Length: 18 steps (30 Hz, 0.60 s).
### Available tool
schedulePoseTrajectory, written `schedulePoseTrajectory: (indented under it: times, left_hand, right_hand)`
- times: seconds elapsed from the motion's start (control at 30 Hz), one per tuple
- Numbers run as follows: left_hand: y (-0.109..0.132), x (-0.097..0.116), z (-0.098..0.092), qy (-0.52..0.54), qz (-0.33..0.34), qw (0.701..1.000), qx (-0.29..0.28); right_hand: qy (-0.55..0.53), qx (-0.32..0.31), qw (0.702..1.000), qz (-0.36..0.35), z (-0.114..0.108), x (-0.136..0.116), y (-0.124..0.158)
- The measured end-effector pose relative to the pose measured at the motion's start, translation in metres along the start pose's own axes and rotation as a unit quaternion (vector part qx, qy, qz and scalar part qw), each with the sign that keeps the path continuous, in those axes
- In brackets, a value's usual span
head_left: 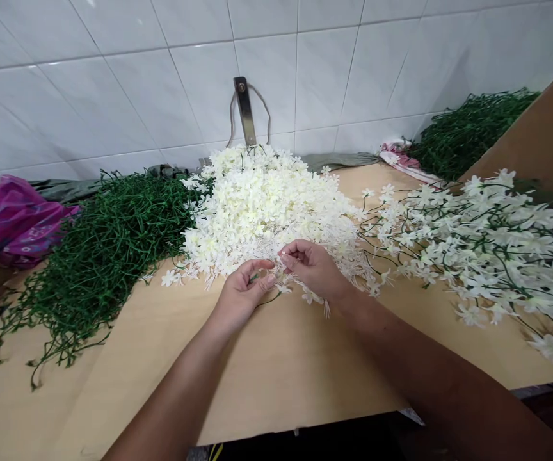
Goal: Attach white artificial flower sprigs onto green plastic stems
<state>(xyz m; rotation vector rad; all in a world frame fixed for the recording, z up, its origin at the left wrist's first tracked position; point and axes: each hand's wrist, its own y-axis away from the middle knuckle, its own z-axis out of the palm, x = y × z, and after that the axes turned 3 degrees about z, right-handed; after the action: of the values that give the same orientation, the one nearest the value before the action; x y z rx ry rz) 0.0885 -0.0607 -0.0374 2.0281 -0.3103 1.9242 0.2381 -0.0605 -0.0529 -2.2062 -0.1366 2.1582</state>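
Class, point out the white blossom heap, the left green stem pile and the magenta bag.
White blossom heap [269, 198], head view: middle.
Left green stem pile [108, 240], head view: middle.
Magenta bag [15, 211], head view: crumpled side.

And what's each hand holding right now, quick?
Left hand: closed, holding a green stem.
Right hand: closed, pinching a small white piece.

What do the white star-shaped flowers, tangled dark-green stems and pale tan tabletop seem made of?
White star-shaped flowers: probably matte fabric; they look thin, soft and uniform.
Tangled dark-green stems: likely moulded plastic, with even colour and repeated shapes.
Pale tan tabletop: smooth and plain; wood board or cardboard, I can't tell.
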Motion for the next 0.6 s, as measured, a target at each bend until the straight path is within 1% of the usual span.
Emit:
schedulePoseTrajectory:
  times: [0.07, 0.13, 0.23, 0.33, 0.4, 0.47, 0.53, 0.6]
  left_hand:
    - [-0.003, -0.004, 0.005, 0.011, 0.008, 1.0, 0.009]
    - [-0.005, -0.007, 0.008, 0.009, 0.031, 0.999, 0.016]
    - [-0.006, -0.011, 0.008, -0.016, 0.06, 0.998, 0.024]
    - [-0.006, -0.012, 0.006, -0.04, 0.066, 0.997, 0.024]
    - [-0.006, -0.01, 0.003, -0.038, 0.059, 0.997, 0.032]
    - [-0.007, -0.006, -0.002, -0.028, 0.052, 0.996, 0.059]
    - [-0.008, -0.001, -0.011, -0.018, 0.048, 0.995, 0.089]
    - [-0.007, 0.005, -0.023, -0.008, 0.034, 0.995, 0.097]
  right_hand:
    - [-0.028, -0.009, 1.0, 0.008, 0.003, -0.002, 0.001]
    - [-0.033, -0.009, 0.999, 0.013, 0.006, -0.003, 0.003]
    - [-0.043, -0.011, 0.999, 0.03, 0.01, -0.001, 0.004]
    - [-0.09, -0.024, 0.994, 0.065, 0.01, -0.002, 0.005]
    - [-0.129, -0.018, 0.988, 0.079, 0.007, -0.003, 0.004]
    - [-0.159, 0.005, 0.984, 0.08, 0.003, -0.005, 0.002]
    - [-0.165, 0.033, 0.983, 0.073, -0.001, -0.005, 0.0]
    - [-0.147, 0.052, 0.986, 0.063, -0.004, -0.003, -0.001]
